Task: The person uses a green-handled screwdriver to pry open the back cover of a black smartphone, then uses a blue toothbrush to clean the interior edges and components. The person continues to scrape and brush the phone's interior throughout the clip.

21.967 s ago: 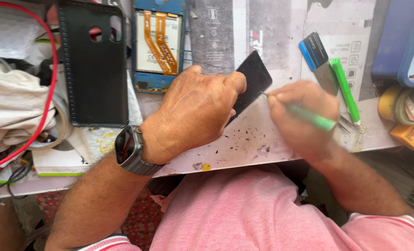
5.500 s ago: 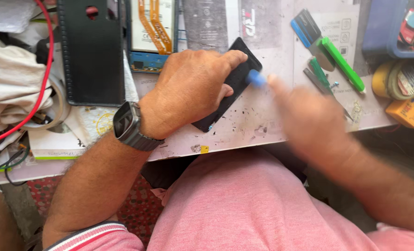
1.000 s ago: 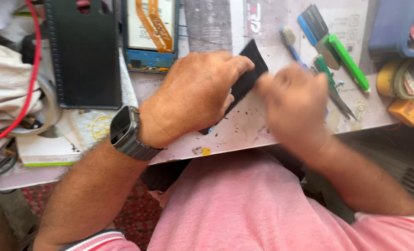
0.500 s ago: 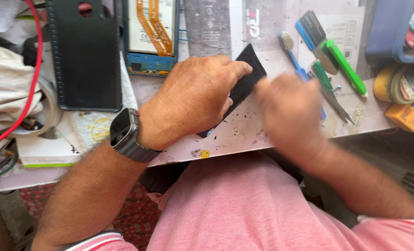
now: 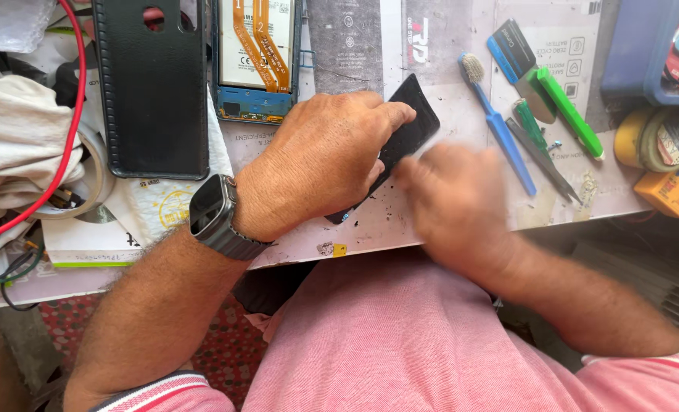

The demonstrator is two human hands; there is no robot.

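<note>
**Black panel pinned on the work mat, right hand blurred over it**

Landmark: the black panel, a thin flat slab lying tilted on the white work mat, just behind the mat's near edge.

Largest first. The mat runs under everything. Far left of the panel lies a black phone case, flat, its camera cut-out away from you. Between case and panel sits an opened phone body with orange flex cables showing.

Your left hand lies palm-down on the panel's near half, fingers spread and pressing it to the mat; a wristwatch is on that wrist. Your right hand is just right of the panel, touching or nearly touching its lower edge. It is motion-blurred: you cannot tell whether its fingers are curled on anything.

Right of the panel: a blue brush, then a green-handled tool, well apart from both hands.

Handling judgement: the panel looks light, stiff, smooth and likely brittle. Hold it by the long edges, pressing flat. Do not flex it.
</note>
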